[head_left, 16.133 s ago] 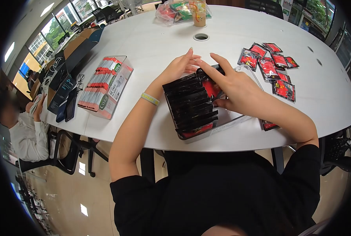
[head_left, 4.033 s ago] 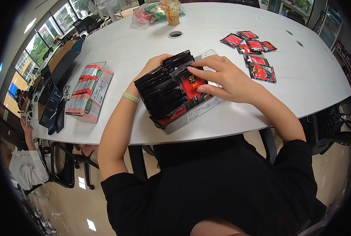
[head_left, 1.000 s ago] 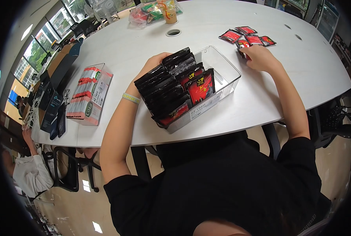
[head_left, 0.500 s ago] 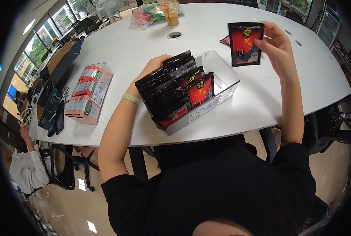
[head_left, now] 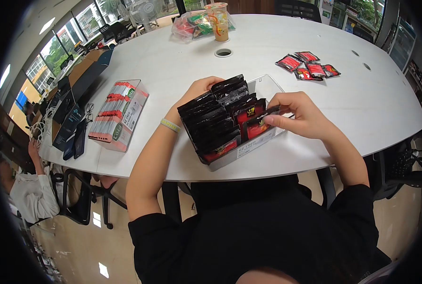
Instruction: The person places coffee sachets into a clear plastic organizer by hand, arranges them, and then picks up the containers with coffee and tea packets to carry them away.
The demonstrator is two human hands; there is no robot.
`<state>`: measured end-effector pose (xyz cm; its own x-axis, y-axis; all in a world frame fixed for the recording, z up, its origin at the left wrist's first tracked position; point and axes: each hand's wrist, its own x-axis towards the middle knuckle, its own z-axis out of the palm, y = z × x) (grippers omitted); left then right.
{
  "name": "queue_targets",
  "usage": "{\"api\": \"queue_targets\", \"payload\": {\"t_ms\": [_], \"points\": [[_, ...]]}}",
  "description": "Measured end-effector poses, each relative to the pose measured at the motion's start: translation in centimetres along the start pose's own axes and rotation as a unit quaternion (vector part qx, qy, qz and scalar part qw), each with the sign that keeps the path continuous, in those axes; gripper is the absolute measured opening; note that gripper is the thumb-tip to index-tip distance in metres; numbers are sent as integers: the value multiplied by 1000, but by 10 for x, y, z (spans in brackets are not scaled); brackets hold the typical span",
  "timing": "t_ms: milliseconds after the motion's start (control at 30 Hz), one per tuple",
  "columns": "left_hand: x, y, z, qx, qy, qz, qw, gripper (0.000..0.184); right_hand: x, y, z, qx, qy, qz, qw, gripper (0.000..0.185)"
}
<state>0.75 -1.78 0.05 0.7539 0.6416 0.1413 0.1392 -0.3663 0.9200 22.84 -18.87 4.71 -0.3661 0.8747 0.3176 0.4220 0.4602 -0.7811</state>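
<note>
A clear plastic bin (head_left: 267,137) near the table's front edge holds rows of black-and-red coffee sachets (head_left: 211,106) standing on edge. My left hand (head_left: 205,86) wraps around the bin's far left side; its fingertips are hidden behind the sachets. Between thumb and fingers, my right hand (head_left: 293,113) pinches the top edge of a coffee sachet (head_left: 257,127), which sits upright in the front right of the bin, against the others. Several loose coffee sachets (head_left: 310,67) lie in a small heap on the table beyond my right hand.
A second clear bin of white-and-red packets (head_left: 118,113) stands to the left, beside phones (head_left: 80,137), glasses and an open cardboard box (head_left: 85,71). Farther back are a drink cup (head_left: 220,28), a plastic bag (head_left: 192,28) and a cable hole (head_left: 223,53). Another person's sleeve (head_left: 33,196) shows at left.
My right hand has brought the sachet from above the table's right side down and left into the bin. The view has shifted, uncovering the loose heap. My left hand stays at the bin.
</note>
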Motion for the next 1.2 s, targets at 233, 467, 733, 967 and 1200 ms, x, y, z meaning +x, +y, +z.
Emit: {"api": "queue_targets", "payload": {"t_ms": [233,467,733,967,1200], "points": [[2,-6,-1,-14,-7,1,1000,38,2,1,4,-30,8,39,999,20],[2,-2,-3,54,-20,7,998,38,0,-5,11,-124,20,-9,992,20],[2,-6,-2,109,-4,58,992,35,11,24,-25,-133,186,-93,969,25],[2,-6,-2,109,2,53,993,31,18,163,-83,-465,243,24,851,50],[0,-4,-2,102,-7,36,994,35,40,157,-84,-464,112,202,855,40]]}}
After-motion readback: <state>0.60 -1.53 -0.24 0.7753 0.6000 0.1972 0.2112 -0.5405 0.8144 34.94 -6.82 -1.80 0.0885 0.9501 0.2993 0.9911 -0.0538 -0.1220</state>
